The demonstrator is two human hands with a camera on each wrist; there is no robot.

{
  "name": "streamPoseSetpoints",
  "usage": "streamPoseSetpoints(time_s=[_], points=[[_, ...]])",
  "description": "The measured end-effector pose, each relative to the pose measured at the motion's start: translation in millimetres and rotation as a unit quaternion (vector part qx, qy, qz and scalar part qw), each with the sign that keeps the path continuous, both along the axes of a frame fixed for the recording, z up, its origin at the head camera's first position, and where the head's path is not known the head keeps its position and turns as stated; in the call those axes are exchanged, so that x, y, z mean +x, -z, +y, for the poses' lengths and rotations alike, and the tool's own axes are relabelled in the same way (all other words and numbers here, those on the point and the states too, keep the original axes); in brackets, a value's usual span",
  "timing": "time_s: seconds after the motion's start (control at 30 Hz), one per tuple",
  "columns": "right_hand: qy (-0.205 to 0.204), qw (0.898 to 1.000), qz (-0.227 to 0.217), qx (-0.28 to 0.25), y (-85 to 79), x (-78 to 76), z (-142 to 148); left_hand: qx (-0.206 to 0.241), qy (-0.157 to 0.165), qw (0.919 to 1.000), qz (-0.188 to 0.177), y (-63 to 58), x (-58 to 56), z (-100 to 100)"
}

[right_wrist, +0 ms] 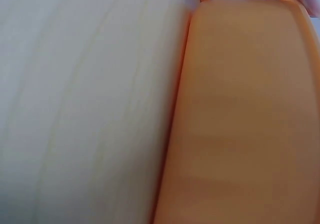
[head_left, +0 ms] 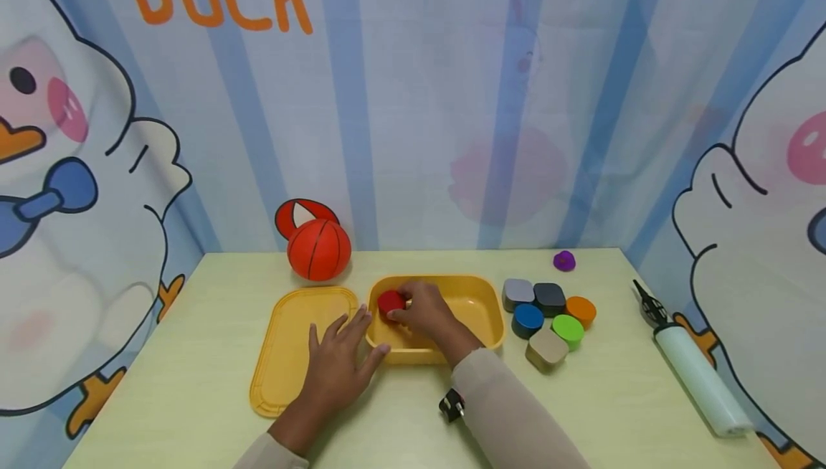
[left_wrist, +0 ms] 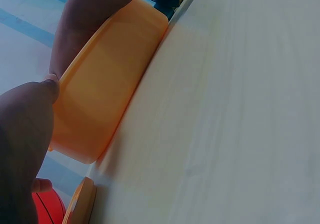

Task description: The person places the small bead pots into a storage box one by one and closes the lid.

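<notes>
Inside the yellow rectangular box (head_left: 452,358), my right hand (head_left: 429,311) pinches a red round block (head_left: 391,305) near the left end. My left hand (head_left: 338,368) has its fingers spread at the box's left front corner, with the thumb at the rim. In the left wrist view, that thumb meets the edge of the box (left_wrist: 110,79). The right wrist view is filled by the box's outer wall (right_wrist: 250,109), so the red block is hidden there. A yellow lid (head_left: 293,351) lies flat on the table, just left of the box and partly behind my left hand.
Right of the box stand several blocks: grey (head_left: 518,294), dark (head_left: 550,298), blue (head_left: 527,320), orange (head_left: 581,310), green (head_left: 568,330) and beige (head_left: 546,351). Behind them is a small purple object (head_left: 564,261). A red ball (head_left: 319,250) sits back left; a pale hand pump (head_left: 700,379) lies far right.
</notes>
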State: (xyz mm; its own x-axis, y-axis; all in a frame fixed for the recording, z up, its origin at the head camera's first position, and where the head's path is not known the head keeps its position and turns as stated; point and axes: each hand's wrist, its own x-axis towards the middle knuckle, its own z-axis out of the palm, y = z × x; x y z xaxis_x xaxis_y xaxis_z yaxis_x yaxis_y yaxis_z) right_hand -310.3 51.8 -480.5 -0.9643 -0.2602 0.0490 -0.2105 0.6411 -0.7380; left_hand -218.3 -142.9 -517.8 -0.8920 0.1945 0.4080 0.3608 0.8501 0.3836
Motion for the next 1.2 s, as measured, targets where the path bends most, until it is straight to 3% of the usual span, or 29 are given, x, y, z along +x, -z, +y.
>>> streamPoseSetpoints(time_s=[0.33, 0.67, 0.9, 1.1, 1.2], points=[[-0.009, 1.0, -0.013, -0.019, 1.3, 0.5, 1, 0.0, -0.002, 1.0, -0.006, 1.3, 0.8, -1], [0.002, 0.999, -0.035, -0.019, -14.0, 7.0, 11, 0.003, 0.001, 1.0, 0.001, 1.4, 1.0, -1], [0.004, 1.0, -0.006, -0.012, -23.0, 13.3, 29, -0.004, -0.003, 0.9999, -0.009, 2.6, -0.3, 1], [0.02, 0.999, -0.01, -0.043, -29.4, 22.9, 47, -0.008, -0.004, 0.9999, -0.013, 0.6, -0.3, 0], [0.026, 0.999, 0.007, -0.046, -30.1, 28.1, 58, -0.009, -0.005, 0.9998, -0.015, -0.3, -0.4, 0]])
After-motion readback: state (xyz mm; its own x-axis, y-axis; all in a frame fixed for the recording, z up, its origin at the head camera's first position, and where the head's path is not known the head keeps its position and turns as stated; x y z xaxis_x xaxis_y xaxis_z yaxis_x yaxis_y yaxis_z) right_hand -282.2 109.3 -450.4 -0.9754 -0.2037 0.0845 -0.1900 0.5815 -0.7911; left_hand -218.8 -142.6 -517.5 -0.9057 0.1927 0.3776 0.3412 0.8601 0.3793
